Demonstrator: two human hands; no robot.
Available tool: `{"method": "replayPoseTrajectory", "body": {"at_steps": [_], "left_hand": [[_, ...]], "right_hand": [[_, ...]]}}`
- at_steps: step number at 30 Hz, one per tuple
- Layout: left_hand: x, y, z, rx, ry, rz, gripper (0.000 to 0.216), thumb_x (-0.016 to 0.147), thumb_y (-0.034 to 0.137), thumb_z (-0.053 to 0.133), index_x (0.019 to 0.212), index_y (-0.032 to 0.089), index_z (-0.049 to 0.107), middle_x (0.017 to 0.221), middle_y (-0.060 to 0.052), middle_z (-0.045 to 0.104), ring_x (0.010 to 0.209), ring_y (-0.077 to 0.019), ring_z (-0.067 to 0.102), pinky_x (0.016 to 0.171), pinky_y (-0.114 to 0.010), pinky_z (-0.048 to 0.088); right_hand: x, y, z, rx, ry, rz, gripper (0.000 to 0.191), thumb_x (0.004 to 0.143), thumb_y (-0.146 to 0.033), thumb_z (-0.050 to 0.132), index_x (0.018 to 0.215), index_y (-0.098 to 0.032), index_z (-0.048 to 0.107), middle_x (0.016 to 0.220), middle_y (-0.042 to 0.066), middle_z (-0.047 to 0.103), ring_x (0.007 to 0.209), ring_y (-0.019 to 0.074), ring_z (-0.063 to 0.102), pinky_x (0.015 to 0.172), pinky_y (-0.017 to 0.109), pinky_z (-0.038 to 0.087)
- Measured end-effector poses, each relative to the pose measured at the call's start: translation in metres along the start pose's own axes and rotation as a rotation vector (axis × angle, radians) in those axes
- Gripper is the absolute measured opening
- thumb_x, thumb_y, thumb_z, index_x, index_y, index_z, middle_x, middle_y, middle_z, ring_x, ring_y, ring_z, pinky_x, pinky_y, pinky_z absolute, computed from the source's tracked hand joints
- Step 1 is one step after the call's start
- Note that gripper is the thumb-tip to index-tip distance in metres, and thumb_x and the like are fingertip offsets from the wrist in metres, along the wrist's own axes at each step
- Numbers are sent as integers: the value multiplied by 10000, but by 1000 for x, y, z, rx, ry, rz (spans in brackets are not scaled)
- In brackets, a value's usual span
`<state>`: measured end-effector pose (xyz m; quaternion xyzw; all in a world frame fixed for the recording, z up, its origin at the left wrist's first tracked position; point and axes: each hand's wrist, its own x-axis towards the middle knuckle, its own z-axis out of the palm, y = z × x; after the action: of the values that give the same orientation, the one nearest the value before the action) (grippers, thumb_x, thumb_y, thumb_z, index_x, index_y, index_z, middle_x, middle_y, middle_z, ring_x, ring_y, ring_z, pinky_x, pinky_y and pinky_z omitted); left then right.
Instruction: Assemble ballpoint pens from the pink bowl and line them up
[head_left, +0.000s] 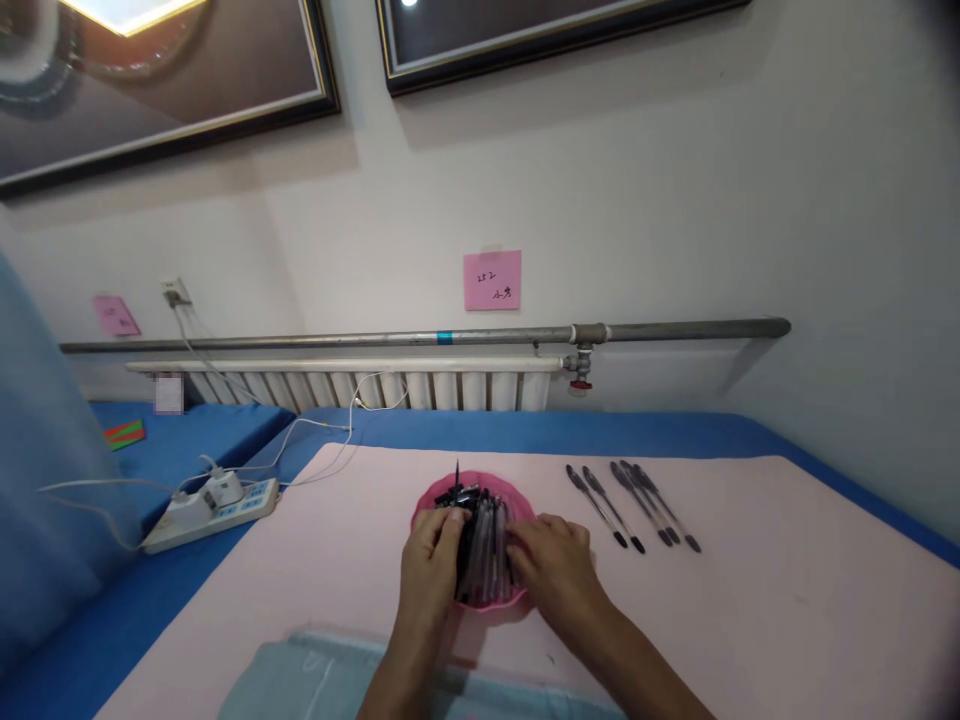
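Observation:
A pink scalloped bowl sits on the pink sheet, filled with pen parts. Clear pen barrels lie side by side in its right half, and black pen caps are heaped toward the back. My left hand is over the bowl's left side, thumb and fingers pinched together by the caps; a thin dark point rises just beyond them. At the right rim, my right hand has its fingers curled in against the barrels. What either hand pinches is hidden. Several capped black pens lie in a slanted row to the right.
Pale blue cloth lies at the near edge. A power strip with white plugs and trailing cables is at left on the blue surface. Behind stand a white radiator and a metal pipe.

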<state>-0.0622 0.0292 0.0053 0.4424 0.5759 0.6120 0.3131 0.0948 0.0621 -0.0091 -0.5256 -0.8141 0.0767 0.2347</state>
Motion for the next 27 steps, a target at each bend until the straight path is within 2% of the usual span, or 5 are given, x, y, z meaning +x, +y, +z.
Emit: {"method": "replayPoseTrajectory", "body": {"at_steps": [7,11,15,18,27], "left_hand": [[-5,7,7,-519,-119,-330,368,635,447,702,814,126,673,429,79,416,358,-36,334,353,-161,254],[-2,8,5,-765,-97,-413,283,639,335,738,810,128,652,555,26,557,461,-55,497,430,-153,394],[3,8,-3,-884,-53,-450,179,688,245,708,815,150,625,742,-38,664,665,-134,630,634,-259,527],[5,6,-7,-912,-87,-445,153,726,250,673,831,166,600,751,-46,670,724,-169,653,693,-314,536],[6,4,-3,-886,-57,-422,206,702,293,693,785,177,544,709,-34,661,735,-184,664,712,-327,533]], "right_hand": [[4,0,-3,185,62,157,182,717,-122,507,772,-236,637,792,12,698,886,240,578,795,387,309],[2,-4,-18,324,112,184,186,766,-173,469,886,-229,600,905,25,697,917,219,611,812,356,394],[-7,-10,-26,613,6,-20,277,815,-176,433,1046,-238,572,971,17,688,866,172,646,751,278,480],[-15,-8,-20,664,-45,-116,248,829,-169,451,1011,-240,604,958,26,681,863,180,638,757,293,492],[-21,1,-17,623,-63,-133,265,850,-142,438,1029,-229,613,949,39,671,872,179,628,778,299,494]]}}
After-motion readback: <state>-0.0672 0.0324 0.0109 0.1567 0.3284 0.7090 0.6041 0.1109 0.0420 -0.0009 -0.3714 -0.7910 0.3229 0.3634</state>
